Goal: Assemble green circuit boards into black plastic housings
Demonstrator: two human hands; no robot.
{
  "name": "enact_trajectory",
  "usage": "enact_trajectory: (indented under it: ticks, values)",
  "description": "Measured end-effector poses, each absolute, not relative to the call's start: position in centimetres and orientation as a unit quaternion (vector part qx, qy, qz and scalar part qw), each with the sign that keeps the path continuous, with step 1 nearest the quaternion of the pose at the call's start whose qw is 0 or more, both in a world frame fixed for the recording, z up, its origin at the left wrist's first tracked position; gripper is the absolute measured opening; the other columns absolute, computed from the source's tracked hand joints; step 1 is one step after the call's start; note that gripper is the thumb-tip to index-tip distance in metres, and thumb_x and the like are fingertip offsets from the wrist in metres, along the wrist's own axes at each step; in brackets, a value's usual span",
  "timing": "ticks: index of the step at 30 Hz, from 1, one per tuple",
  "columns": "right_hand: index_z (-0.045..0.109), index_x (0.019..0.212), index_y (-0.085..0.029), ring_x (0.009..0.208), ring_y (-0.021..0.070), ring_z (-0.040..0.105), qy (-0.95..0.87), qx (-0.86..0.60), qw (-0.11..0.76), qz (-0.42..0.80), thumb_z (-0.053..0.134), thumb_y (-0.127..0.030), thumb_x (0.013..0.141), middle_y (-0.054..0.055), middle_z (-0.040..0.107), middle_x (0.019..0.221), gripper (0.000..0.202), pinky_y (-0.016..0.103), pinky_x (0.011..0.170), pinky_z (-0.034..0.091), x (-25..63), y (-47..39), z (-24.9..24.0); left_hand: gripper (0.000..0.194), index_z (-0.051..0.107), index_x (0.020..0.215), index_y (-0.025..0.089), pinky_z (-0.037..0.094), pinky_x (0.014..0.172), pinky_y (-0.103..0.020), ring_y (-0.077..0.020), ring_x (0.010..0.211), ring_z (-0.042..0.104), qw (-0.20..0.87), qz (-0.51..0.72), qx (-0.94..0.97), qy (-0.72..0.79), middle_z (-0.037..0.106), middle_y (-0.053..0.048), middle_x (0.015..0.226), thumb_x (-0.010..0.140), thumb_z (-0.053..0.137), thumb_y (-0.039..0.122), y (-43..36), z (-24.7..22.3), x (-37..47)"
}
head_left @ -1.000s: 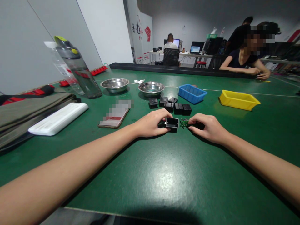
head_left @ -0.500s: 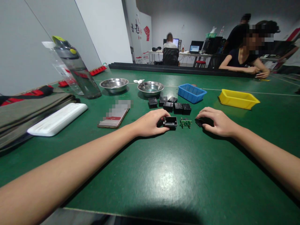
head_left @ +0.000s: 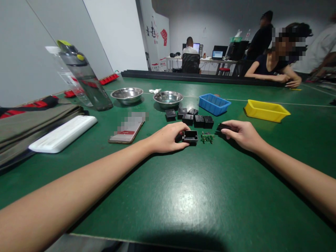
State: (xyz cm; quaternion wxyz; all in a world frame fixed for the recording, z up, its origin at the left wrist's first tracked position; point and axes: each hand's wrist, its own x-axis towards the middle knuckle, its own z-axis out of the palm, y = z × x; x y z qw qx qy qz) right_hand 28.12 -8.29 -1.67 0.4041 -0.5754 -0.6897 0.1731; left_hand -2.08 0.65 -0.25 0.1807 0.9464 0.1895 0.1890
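My left hand [head_left: 172, 137] grips a small black open-topped plastic box [head_left: 190, 137] at its left side, thumb in front and fingers behind; the box rests on the green table. Just right of it lies a small green circuit board [head_left: 207, 138], which neither hand touches. Between thumb and fingers my right hand [head_left: 243, 134] pinches a flat black plastic piece [head_left: 222, 127], partly covered by the fingers and raised off the table. Several closed black boxes [head_left: 198, 121] stand in a cluster behind the open box.
Two steel bowls [head_left: 168, 104], a blue bin [head_left: 214, 109] and a yellow bin [head_left: 267, 115] stand farther back. To the left are a phone [head_left: 126, 137], a white bar-shaped object [head_left: 64, 133], a bag [head_left: 39, 122] and a tilted grey bottle [head_left: 91, 82]. A person [head_left: 273, 68] sits across the table.
My right hand has lifted the flat black piece from the table and tilted it, shifting slightly left toward the circuit board. My left hand and the open box stay in place.
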Motion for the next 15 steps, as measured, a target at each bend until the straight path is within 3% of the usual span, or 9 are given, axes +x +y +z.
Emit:
enact_trajectory:
  ticks: [3,15]
  values:
    - [0.073,0.109,-0.012,0.049,0.0165,0.06,-0.654,-0.578,0.444,0.204,0.075,-0.043,0.079,0.0,0.065,0.058,0.043,0.03,0.052,0.048,27.76,-8.42,-1.63,0.031,0.062,0.107,0.016,0.049,0.078,-0.033,-0.0192,0.085,0.063,0.181,0.191,0.946,0.189,0.068,-0.006,0.097,0.083,0.069,0.033,0.66,-0.31,-2.06]
    - [0.068,0.103,-0.018,0.055,0.0183,0.068,-0.636,-0.551,0.491,0.226,0.08,-0.036,0.075,-0.001,0.066,0.06,0.035,0.029,0.052,0.054,27.35,-8.49,-1.45,0.03,0.062,0.108,0.016,0.049,0.076,-0.031,-0.0184,0.084,0.063,0.179,0.195,0.946,0.19,0.068,-0.006,0.097,0.082,0.07,0.031,0.88,-0.54,-2.07]
